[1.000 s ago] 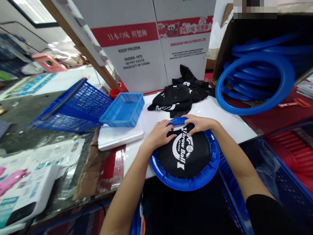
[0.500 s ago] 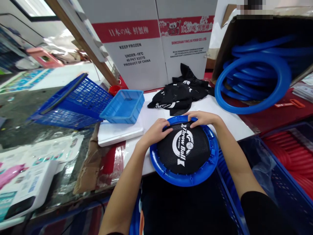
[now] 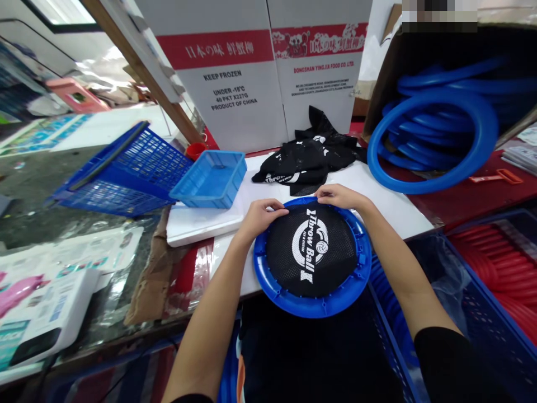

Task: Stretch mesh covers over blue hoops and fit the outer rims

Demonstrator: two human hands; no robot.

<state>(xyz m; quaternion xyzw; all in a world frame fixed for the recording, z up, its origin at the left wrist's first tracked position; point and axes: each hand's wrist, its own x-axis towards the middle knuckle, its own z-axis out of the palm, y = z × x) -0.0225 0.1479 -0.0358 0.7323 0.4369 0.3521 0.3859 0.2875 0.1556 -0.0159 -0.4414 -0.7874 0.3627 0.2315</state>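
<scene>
The white counter (image 3: 390, 207) carried a blue ring frame (image 3: 312, 299) at its near edge, with a black mesh disc (image 3: 312, 252) printed "Throw Ball" now stretched flat across it; a second earlier the mesh's far edge had been bunched under the fingers, short of the rim. Both hands had slid outward to the far rim. The left hand (image 3: 262, 215) was curled, its fingertips pinching the mesh edge against the frame; the right hand (image 3: 340, 196) did likewise, fingers folded over the rim. To the right, a dark carton (image 3: 419, 50) held a stack of blue hoops (image 3: 436, 140), its depth lost in shadow. A small blue tray (image 3: 210, 179) stood on a white board, with nothing visible inside; a larger blue basket (image 3: 126, 173) lay tipped beside it. Loose black nets (image 3: 306, 159) were heaped behind. A red-ringed bin at lower right was cut off.
</scene>
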